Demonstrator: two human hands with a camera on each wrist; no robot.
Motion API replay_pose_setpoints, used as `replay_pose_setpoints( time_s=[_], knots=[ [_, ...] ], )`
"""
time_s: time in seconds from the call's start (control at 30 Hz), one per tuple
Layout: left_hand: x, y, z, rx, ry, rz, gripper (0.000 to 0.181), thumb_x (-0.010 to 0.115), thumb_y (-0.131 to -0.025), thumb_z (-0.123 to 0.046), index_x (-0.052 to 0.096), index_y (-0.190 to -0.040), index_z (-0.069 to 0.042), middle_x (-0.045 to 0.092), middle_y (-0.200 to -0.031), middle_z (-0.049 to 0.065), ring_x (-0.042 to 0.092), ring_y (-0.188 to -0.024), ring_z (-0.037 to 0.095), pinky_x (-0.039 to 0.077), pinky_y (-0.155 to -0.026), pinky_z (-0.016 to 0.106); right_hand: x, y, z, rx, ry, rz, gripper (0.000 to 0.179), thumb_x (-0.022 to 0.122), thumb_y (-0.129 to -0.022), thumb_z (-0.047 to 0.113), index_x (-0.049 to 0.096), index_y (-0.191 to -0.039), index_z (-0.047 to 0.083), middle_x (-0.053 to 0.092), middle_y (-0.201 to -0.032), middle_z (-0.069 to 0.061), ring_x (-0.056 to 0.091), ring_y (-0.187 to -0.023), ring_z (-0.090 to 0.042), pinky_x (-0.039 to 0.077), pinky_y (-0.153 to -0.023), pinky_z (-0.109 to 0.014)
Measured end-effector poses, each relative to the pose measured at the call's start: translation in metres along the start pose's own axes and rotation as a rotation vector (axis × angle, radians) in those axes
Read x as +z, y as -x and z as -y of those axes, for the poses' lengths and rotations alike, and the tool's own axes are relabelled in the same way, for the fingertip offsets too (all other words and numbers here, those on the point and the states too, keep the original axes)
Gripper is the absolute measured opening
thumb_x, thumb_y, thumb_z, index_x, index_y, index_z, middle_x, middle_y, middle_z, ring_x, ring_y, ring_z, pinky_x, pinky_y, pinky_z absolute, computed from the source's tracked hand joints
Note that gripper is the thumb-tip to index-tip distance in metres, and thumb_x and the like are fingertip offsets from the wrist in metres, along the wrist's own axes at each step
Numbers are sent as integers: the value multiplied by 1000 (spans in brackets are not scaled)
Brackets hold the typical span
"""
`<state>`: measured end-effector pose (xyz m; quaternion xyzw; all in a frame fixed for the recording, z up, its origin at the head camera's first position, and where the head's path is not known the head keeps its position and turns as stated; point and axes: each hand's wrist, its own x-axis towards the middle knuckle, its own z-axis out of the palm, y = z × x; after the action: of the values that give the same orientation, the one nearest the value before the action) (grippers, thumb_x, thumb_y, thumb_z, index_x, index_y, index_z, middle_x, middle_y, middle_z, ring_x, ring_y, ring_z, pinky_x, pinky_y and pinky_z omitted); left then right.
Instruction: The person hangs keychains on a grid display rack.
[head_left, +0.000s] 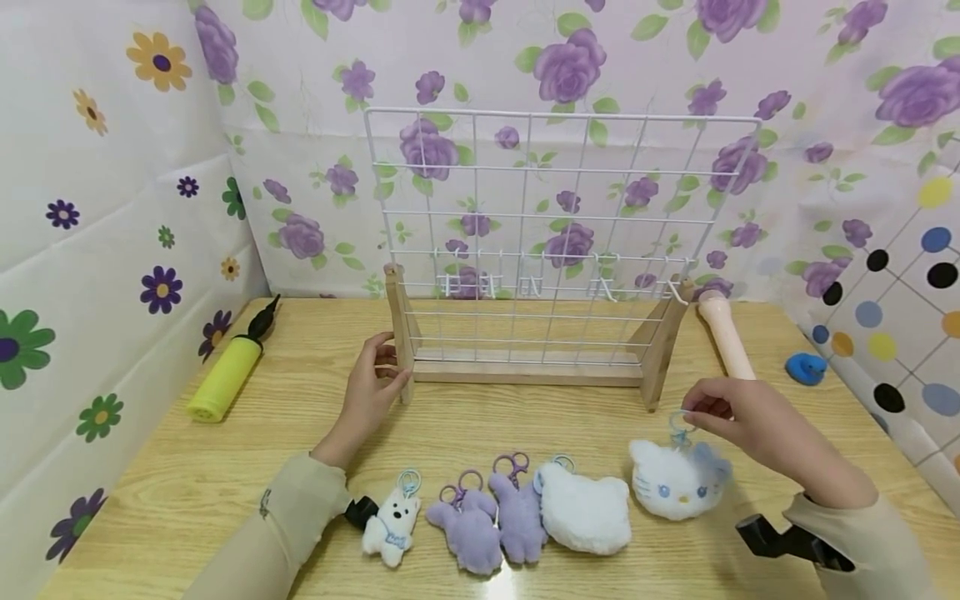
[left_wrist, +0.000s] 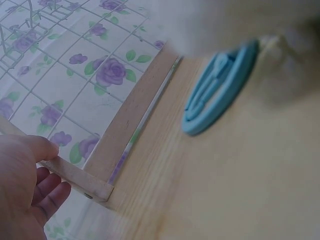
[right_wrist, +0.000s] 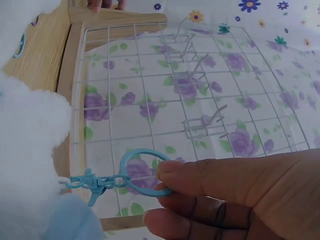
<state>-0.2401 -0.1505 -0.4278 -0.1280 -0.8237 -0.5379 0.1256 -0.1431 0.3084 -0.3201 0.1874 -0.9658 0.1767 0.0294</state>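
My right hand [head_left: 738, 412] pinches the blue ring [right_wrist: 143, 172] of a white cat-face plush keychain [head_left: 678, 483] with a pale blue bow. The plush hangs below my fingers at the right. A short blue chain and clasp [right_wrist: 92, 181] join ring and plush. At the left, my left hand [head_left: 369, 387] holds the wooden side leg [head_left: 402, 333] of a white wire grid rack [head_left: 555, 217], thumb on the near side and fingers curled behind. Several white hooks [head_left: 531, 283] hang on the grid's lower middle.
In front lie a white dog plush keychain [head_left: 393, 527], two purple plush keychains [head_left: 471, 537] and a larger white plush [head_left: 585, 510]. A yellow pump [head_left: 225, 379] lies at left. A pale pink stick-like object [head_left: 726, 333] and a blue duck [head_left: 806, 368] sit at right.
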Motion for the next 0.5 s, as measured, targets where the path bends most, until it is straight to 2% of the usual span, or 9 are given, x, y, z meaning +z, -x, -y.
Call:
replay_pose_setpoints(
  time_s=[0.13,0.33,0.5],
  knots=[
    [0,0,1,-6,3,0,63,65,-87,3,34,-141,-2,52,-120,22,54,-106,31,52,-86,37,-6,-5,0,-22,4,-24,3,70,-87,17,68,-87,15,65,-75,9,52,-64,6,46,-56,-19],
    [0,-1,1,-8,6,0,61,65,-88,3,35,-141,-2,52,-119,22,55,-106,31,52,-87,34,-15,-13,1,-43,8,-84,4,69,-88,16,68,-89,12,65,-75,7,51,-63,5,45,-54,-19],
    [0,-1,2,-19,13,2,60,64,-89,1,35,-141,-3,52,-121,22,55,-107,31,52,-87,33,-24,-20,3,-29,8,-113,4,68,-89,15,69,-90,11,65,-75,6,52,-64,3,46,-56,-20]
  ],
)
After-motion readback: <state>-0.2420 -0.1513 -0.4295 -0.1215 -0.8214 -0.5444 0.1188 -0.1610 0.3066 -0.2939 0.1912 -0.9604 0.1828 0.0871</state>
